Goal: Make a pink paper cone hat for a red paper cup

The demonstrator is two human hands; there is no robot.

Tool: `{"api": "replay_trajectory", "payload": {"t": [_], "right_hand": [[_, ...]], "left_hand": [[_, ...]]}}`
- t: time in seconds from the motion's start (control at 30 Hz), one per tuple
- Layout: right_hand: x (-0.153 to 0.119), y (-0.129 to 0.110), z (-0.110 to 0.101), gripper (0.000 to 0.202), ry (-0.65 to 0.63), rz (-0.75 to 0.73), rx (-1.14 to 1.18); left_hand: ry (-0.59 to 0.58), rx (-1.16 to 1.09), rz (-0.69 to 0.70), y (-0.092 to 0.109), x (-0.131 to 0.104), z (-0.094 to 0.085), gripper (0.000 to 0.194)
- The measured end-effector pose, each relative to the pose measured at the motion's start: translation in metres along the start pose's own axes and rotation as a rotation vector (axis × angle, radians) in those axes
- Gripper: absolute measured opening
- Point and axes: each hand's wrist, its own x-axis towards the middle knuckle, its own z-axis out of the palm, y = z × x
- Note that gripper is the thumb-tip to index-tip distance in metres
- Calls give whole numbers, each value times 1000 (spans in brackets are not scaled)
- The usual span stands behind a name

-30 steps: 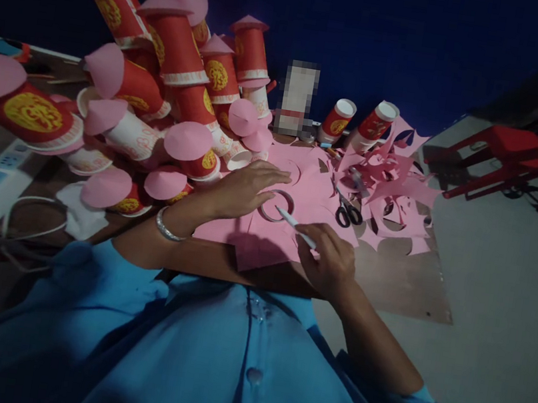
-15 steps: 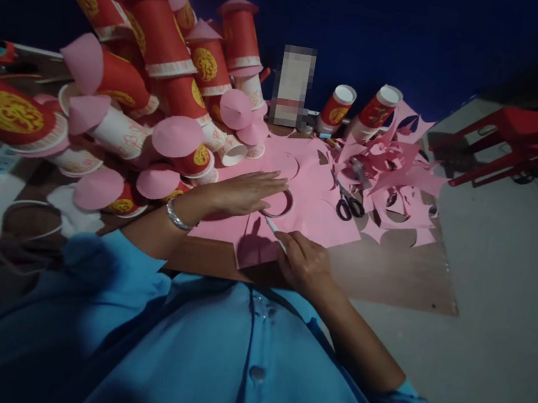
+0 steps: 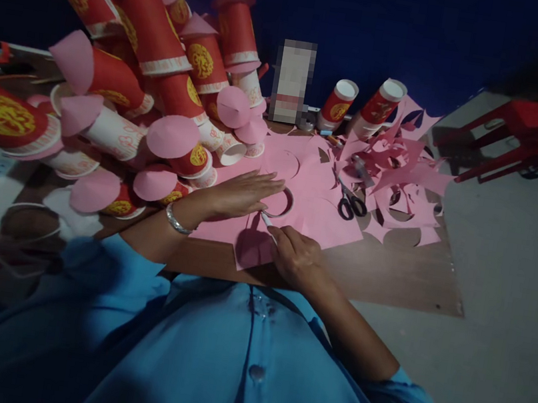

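Observation:
My left hand (image 3: 245, 195) lies flat with fingers stretched out, over the left part of a round ring (image 3: 289, 203) on pink paper (image 3: 320, 199). Fingers of my right hand (image 3: 299, 254) are closed round a white pen (image 3: 268, 223), whose tip is at the ring's lower left edge, close to my left fingertips. A curved line shows on the paper just above the ring. Black-handled scissors (image 3: 352, 207) rest on the paper to the right.
Many red and white paper cups (image 3: 156, 30) with pink cones are piled at the left. Pink paper scraps (image 3: 404, 174) and two cup stacks (image 3: 343, 101) stand at the back right. A red stool (image 3: 533, 123) is beyond the table (image 3: 404, 275).
My right hand and the pen have shifted slightly left along the ring's lower edge. My left hand stays over the ring. The camera view has moved a little.

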Motion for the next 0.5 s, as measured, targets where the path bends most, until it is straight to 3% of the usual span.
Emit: {"api": "replay_trajectory", "payload": {"t": [0.2, 0.5], "right_hand": [[3, 1, 2, 22, 3, -13, -70], [-4, 6, -13, 19, 23, 17, -73]], "left_hand": [[10, -12, -8, 4, -2, -2, 61], [2, -16, -15, 11, -4, -8, 61]]}}
